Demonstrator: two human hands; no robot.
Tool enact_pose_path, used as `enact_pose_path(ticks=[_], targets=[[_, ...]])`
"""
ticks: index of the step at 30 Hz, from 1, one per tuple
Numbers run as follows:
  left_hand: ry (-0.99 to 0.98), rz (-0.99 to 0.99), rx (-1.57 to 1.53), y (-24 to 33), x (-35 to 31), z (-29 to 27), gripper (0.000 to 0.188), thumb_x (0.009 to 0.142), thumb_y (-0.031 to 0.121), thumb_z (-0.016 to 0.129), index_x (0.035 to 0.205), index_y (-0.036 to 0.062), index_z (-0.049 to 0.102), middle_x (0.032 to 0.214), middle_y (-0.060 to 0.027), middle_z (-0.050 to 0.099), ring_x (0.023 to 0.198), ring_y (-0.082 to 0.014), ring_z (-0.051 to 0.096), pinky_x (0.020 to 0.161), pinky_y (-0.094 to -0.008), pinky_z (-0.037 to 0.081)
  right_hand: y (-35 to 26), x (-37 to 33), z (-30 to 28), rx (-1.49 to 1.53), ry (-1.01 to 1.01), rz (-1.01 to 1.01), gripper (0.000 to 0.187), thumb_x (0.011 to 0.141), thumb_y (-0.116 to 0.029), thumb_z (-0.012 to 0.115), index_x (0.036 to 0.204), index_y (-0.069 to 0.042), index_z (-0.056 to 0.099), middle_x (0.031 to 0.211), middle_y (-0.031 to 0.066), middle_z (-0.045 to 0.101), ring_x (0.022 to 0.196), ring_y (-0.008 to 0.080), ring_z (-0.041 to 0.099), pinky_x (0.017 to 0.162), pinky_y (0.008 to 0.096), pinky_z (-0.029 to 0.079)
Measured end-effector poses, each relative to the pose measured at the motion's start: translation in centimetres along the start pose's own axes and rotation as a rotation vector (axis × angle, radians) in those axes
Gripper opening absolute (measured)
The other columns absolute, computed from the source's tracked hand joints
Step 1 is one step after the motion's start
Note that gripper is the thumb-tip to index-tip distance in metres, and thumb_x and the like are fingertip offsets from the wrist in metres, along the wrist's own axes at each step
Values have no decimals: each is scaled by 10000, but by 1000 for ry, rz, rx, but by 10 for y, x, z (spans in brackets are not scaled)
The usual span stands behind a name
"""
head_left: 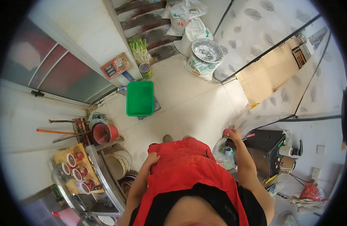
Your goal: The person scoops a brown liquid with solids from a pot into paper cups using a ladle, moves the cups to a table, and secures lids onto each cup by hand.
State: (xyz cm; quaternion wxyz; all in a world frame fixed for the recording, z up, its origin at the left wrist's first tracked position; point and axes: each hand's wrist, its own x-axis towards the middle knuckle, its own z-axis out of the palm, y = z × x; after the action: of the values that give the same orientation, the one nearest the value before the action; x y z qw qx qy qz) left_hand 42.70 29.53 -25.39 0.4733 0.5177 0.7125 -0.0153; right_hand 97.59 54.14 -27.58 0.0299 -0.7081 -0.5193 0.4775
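At the right, my right hand point(235, 134) is raised beside a dark box-shaped appliance point(269, 141). Its fingers are closed at a small red item point(226, 132); whether they grip it or something thinner is too small to tell. Just below that hand sits a clear plastic bag point(223, 152) with bottles point(229, 151) in it. My left hand point(154, 158) hangs at the left side of my red apron point(184, 162), fingers curled in, with nothing visible in them.
A green bin point(140, 98) stands on the tiled floor point(181, 101). Buckets point(104, 133) and a metal counter point(102, 173) with a cup-laden wooden board point(60, 160) line the left. White sacks point(183, 19), a flour-dusted basin point(207, 51) and steps point(143, 19) are at the back.
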Motion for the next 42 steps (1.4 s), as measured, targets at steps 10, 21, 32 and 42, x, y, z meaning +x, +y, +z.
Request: enact_pose_path(ticks=[10, 21, 32, 42], targets=[[230, 69, 26, 52, 188, -184, 502, 851, 463, 638, 1079, 17, 671, 1101, -237, 652, 1069, -395, 596, 954, -464, 459, 40, -36, -17, 865, 126, 1011, 154, 834, -189, 610, 771, -62, 550, 656, 89, 532, 547, 259, 557, 442, 412, 410], [424, 76, -171, 149, 341, -424, 484, 916, 365, 612, 1217, -15, 591, 1234, -240, 599, 1164, -401, 549, 985, -452, 445, -552, 420, -60, -164, 30, -459, 302, 895, -255, 576, 1097, -41, 640, 1063, 209, 668, 1027, 387, 628, 870, 443, 499], [513, -76, -285, 130, 469, -612, 492, 915, 339, 614, 1253, -16, 575, 1215, -242, 610, 1118, -393, 585, 951, -438, 471, -949, 553, -49, 71, -388, -775, 273, 932, -151, 635, 1175, -29, 610, 1026, 53, 674, 900, 146, 641, 838, 282, 505], [499, -301, -278, 147, 559, -748, 456, 914, 316, 622, 1246, 7, 575, 1152, -231, 628, 1056, -364, 613, 901, -451, 490, -1163, 831, -74, 2, -185, -716, 188, 902, -86, 597, 1070, -27, 661, 948, 77, 694, 856, 175, 659, 766, 314, 522]])
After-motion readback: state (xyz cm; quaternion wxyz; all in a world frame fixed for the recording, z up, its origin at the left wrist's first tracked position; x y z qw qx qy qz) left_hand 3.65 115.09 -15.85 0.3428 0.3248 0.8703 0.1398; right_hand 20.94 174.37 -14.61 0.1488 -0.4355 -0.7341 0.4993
